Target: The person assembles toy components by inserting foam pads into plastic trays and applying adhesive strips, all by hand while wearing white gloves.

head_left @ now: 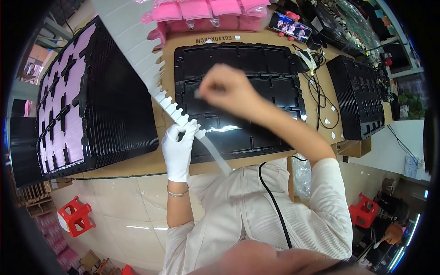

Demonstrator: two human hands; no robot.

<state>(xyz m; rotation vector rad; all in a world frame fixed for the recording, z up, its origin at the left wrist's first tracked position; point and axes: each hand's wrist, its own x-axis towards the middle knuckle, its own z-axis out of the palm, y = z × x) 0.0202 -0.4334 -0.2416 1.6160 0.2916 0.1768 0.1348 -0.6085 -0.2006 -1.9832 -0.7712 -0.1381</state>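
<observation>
Pinches tabbed white strip [134,43] in gloved left hand [177,151] at near-left corner of black tray [272,91]; curls blurred right hand [229,89] above it, with grasp unclear; seems partway, with many tabs [170,109] left.

The notched pale strip [130,34] looks smooth and matt, paper or thin plastic. The black tray [280,94] is glossy moulded plastic, the tabletop [167,57] dull brown cardboard, the glove [177,156] white cloth, the bracelet [178,194] shiny metal, the clothing [220,206] ribbed fabric.
</observation>
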